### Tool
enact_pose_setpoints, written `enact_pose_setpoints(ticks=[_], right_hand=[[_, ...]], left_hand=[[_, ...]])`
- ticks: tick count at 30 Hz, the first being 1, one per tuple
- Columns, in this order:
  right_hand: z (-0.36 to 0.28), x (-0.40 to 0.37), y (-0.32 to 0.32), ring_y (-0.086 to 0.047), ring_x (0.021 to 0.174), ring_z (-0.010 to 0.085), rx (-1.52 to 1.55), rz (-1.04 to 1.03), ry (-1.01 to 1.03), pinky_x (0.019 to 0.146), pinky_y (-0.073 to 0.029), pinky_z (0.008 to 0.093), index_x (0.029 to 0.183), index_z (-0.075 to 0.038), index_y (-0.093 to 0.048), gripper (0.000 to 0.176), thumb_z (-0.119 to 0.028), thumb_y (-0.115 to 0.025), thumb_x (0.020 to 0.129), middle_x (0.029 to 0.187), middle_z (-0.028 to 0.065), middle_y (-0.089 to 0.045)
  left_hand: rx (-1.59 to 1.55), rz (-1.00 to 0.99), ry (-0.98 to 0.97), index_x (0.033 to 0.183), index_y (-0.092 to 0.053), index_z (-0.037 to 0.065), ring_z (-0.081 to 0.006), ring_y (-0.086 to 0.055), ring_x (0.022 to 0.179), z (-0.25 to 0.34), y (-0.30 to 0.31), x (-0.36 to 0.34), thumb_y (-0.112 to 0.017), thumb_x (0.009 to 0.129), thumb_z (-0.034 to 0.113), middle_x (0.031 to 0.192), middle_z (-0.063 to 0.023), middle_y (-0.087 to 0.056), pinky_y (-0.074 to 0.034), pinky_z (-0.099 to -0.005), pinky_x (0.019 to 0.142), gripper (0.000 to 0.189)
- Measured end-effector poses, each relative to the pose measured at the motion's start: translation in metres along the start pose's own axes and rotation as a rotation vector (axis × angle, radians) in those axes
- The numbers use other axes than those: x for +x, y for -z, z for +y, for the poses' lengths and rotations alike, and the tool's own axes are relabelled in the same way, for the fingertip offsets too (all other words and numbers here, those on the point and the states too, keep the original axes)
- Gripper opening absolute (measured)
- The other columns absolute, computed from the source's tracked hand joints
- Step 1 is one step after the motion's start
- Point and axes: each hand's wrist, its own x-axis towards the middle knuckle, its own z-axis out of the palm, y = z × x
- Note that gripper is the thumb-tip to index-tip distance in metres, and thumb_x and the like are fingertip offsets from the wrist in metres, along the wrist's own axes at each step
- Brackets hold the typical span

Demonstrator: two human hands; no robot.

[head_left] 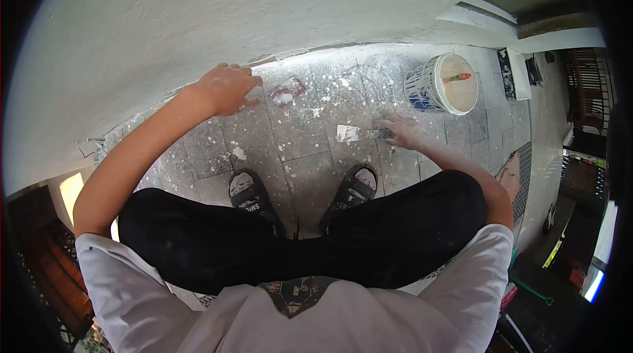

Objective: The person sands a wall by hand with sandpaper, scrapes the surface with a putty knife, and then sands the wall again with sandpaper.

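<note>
"What's in your right hand?"

"My right hand point(403, 132) has its fingers closed on the dark handle of a flat scraper with a white-smeared blade point(350, 133). The blade points left, above the grey floor tiles point(306, 130) spattered with white; whether it touches them, I can't tell."

"And your left?"

"My left hand point(227, 88) is stretched out by the foot of the pale plastered wall point(198, 17), its fingers bent and apart. I can't tell whether any fingertip touches the wall. Dust whitens the knuckles."

"What lies close to it?"

"A reddish-brown flat piece dusted with white point(287, 91), lying on the tiles just to the right of those fingers. The scraper is farther right and nearer my feet."

"Anything beyond your right hand?"

"A round white plastic bucket with blue on its side point(427, 86) stands near it, toward the wall. A small red-handled tool point(459, 77) shows at its pale top; I can't make out whether that's a lid or a filling. Farther right is a white rectangular tray point(518, 75)."

"Where are your feet?"

"In black strapped sandals point(256, 205), set apart on the tiles, below both hands."
</note>
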Motion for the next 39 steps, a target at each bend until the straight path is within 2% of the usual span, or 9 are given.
enact_pose_setpoints(ticks=[6, 9, 13, 18, 20, 24, 28, 31, 39], right_hand=[[-0.014, 0.025, -0.073, -0.049, 0.120, 0.0299, 0.056, 0.233, -0.051, 0.104, -0.035, 0.0424, 0.131, -0.015, -0.049, 0.050, -0.027, -0.065, 0.085, 0.130, 0.0104, -0.049], [-0.017, 0.028, -0.071, -0.048, 0.121, 0.0291, 0.067, 0.198, -0.090, 0.100, -0.039, 0.0426, 0.125, -0.012, -0.052, 0.042, -0.023, -0.062, 0.086, 0.126, 0.0114, -0.050], [-0.009, 0.030, -0.072, -0.055, 0.108, 0.0355, 0.086, 0.208, -0.002, 0.090, -0.046, 0.0464, 0.118, -0.008, -0.050, 0.033, -0.016, -0.057, 0.087, 0.116, 0.0151, -0.054], [-0.003, 0.018, 0.028, -0.061, 0.090, 0.0417, 0.080, 0.177, 0.017, 0.080, -0.049, 0.0493, 0.115, -0.005, -0.045, 0.029, -0.018, -0.052, 0.091, 0.100, 0.0210, -0.060], [-0.002, 0.011, 0.086, -0.062, 0.091, 0.0382, 0.084, 0.349, 0.064, 0.079, -0.048, 0.0471, 0.116, -0.007, -0.049, 0.034, -0.032, -0.053, 0.094, 0.091, 0.0218, -0.064], [-0.009, -0.002, 0.177, -0.063, 0.092, 0.0373, -0.102, 0.543, -0.098, 0.079, -0.048, 0.0459, 0.118, -0.009, -0.052, 0.035, -0.035, -0.053, 0.095, 0.094, 0.0193, -0.065], [-0.008, -0.008, 0.193, -0.063, 0.095, 0.0363, -0.053, 0.744, -0.088, 0.082, -0.049, 0.0438, 0.119, -0.009, -0.055, 0.036, -0.036, -0.054, 0.094, 0.099, 0.0173, -0.066], [-0.001, -0.003, 0.187, -0.059, 0.105, 0.0343, 0.044, 0.668, -0.190, 0.090, -0.047, 0.0420, 0.121, -0.010, -0.058, 0.038, -0.035, -0.054, 0.094, 0.112, 0.0152, -0.064], [0.014, 0.024, 0.177, -0.059, 0.106, 0.0364, 0.143, 0.725, -0.182, 0.092, -0.045, 0.0434, 0.122, -0.010, -0.058, 0.040, -0.037, -0.055, 0.093, 0.113, 0.0190, -0.063]], left_hand=[[-0.233, 0.028, -0.313, 0.133, -0.049, 0.011, -0.0310, -0.050, 0.121, 0.067, 0.044, -0.126, -0.056, 0.093, 0.034, 0.127, -0.0154, -0.054, -0.036, -0.0425, 0.107, 0.047], [-0.242, 0.068, -0.385, 0.133, -0.049, 0.013, -0.0304, -0.050, 0.121, 0.092, 0.052, -0.156, -0.057, 0.092, 0.037, 0.126, -0.0149, -0.054, -0.035, -0.0437, 0.107, 0.047], [-0.194, 0.064, -0.374, 0.132, -0.050, 0.016, -0.0288, -0.049, 0.123, 0.100, 0.064, -0.169, -0.057, 0.091, 0.042, 0.126, -0.0130, -0.054, -0.033, -0.0438, 0.109, 0.049], [-0.025, 0.064, -0.290, 0.133, -0.049, 0.015, -0.0284, -0.047, 0.125, 0.110, 0.064, -0.163, -0.058, 0.090, 0.040, 0.128, -0.0121, -0.053, -0.031, -0.0426, 0.111, 0.050], [-0.045, 0.063, -0.342, 0.133, -0.048, 0.014, -0.0288, -0.047, 0.124, 0.112, 0.061, -0.154, -0.059, 0.090, 0.037, 0.126, -0.0125, -0.053, -0.030, -0.0427, 0.111, 0.050], [-0.108, 0.106, -0.392, 0.134, -0.046, 0.011, -0.0300, -0.049, 0.121, 0.102, 0.045, -0.134, -0.058, 0.092, 0.033, 0.123, -0.0137, -0.054, -0.031, -0.0435, 0.110, 0.050], [-0.139, 0.113, -0.316, 0.135, -0.044, 0.008, -0.0312, -0.050, 0.118, 0.087, 0.039, -0.136, -0.056, 0.093, 0.033, 0.119, -0.0147, -0.055, -0.031, -0.0439, 0.110, 0.050], [-0.188, 0.070, -0.358, 0.136, -0.044, 0.007, -0.0310, -0.050, 0.117, 0.084, 0.048, -0.140, -0.052, 0.095, 0.034, 0.117, -0.0151, -0.056, -0.032, -0.0435, 0.110, 0.049], [-0.221, 0.014, -0.440, 0.136, -0.043, 0.006, -0.0307, -0.052, 0.115, 0.080, 0.048, -0.141, -0.046, 0.098, 0.037, 0.114, -0.0157, -0.057, -0.032, -0.0432, 0.109, 0.050]])
